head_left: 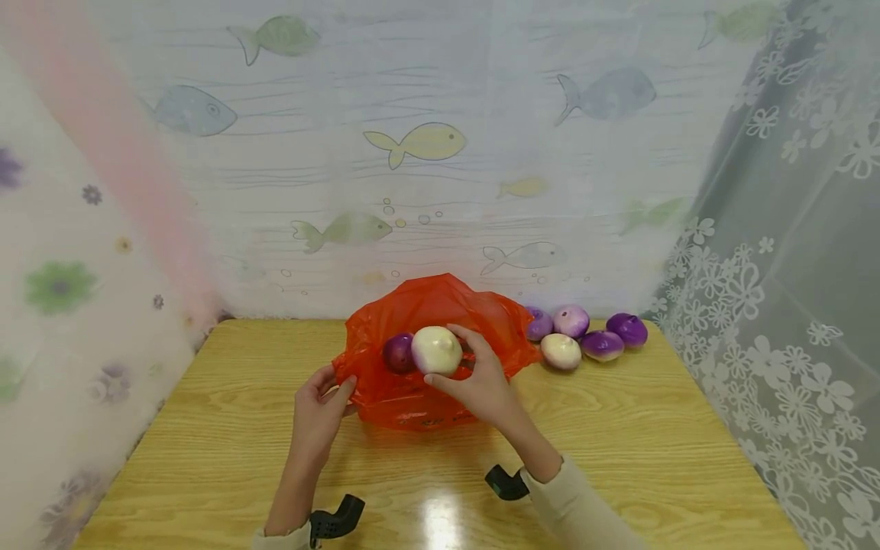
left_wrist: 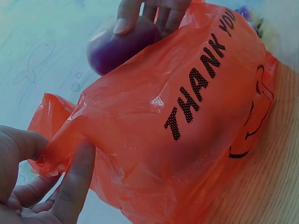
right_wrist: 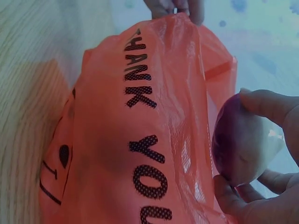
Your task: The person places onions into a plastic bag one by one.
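Observation:
A red plastic bag [head_left: 443, 294] stands on the table with its mouth spread wide, "THANK YOU" printed on its side [left_wrist: 196, 88]. My left hand [head_left: 318, 416] pinches the left edge of that mouth between thumb and fingers. In my right hand [head_left: 484, 382] is a white and purple turnip [head_left: 437, 351], gripped from its right side by thumb and fingers, over the bag's opening. The right wrist view shows this turnip [right_wrist: 240, 140] just beside the bag's rim. A dark purple turnip [head_left: 396, 354] shows inside the bag, partly covered by the held one.
Several more purple and white turnips [head_left: 603, 345] lie grouped at the back right of the wooden table [head_left: 227, 428], the nearest touching distance from the bag's right edge. A fish-printed curtain [head_left: 426, 198] hangs behind the table, and a floral sheet [head_left: 791, 351] hangs at the right.

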A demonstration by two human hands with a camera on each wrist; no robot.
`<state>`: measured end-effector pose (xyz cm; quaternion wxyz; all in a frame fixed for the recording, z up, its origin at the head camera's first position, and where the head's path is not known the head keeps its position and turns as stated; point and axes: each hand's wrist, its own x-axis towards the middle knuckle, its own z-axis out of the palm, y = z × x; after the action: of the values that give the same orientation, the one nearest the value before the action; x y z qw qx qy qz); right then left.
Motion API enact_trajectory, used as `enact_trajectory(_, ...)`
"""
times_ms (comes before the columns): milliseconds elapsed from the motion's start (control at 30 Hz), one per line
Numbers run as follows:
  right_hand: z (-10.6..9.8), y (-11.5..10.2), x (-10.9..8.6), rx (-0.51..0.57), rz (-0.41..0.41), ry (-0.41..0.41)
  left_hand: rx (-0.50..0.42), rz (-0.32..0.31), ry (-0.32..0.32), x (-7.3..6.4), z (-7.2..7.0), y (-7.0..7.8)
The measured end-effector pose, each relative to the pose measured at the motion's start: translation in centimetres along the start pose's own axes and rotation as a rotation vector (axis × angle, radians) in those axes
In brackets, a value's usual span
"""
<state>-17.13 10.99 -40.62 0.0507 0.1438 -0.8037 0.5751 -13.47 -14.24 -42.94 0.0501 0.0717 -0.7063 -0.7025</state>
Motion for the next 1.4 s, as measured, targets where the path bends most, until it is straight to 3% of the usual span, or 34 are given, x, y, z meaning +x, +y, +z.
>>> enact_trajectory(500,1.5,0.2,2.2,-0.082,-0.012,0.015,-0.017,0.001,-0.001,0.1,0.1,0.1)
enact_trajectory(1100,3.4,0.1,4.0,-0.100,0.037,-0.066,0.002,-0.004,0.004,0.1,0.0,-0.1)
enact_trajectory(1400,4.6,0.1,4.6,-0.158,-0.030,-0.157,0.011,-0.007,0.008,0.1,0.1,0.0)
